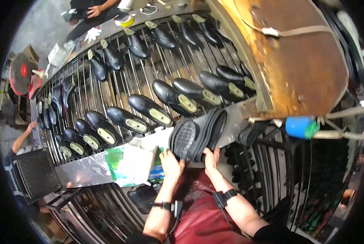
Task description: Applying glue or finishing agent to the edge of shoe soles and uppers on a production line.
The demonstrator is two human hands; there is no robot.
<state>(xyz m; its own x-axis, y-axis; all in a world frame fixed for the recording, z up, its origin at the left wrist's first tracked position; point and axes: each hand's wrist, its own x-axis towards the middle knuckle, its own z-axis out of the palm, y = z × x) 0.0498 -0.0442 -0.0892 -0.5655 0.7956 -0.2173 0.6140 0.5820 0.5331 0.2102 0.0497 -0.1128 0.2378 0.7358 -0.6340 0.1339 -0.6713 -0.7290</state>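
Between my hands stands a stack of black shoe soles (207, 136), upright at the near edge of the rack. The ribbed sole (185, 137) on its left side faces up toward me. My left hand (172, 166) is closed at the stack's lower left corner, its fingers partly hidden by the soles. At the lower right my right hand (211, 159) grips the same stack, thumb on the near side. Just left of my left hand lies a white cloth (139, 162) on a green and white packet (115, 162). Black shoes on pale lasts (152, 109) lie beyond the stack.
Two rows of lasted shoes rest on a metal-bar rack (121, 87). A rusty brown machine cover (300, 69) rises at the right, near a blue roll (299, 127). Racks with more soles (241, 164) stand below. Other people's hands (95, 11) show at the far left.
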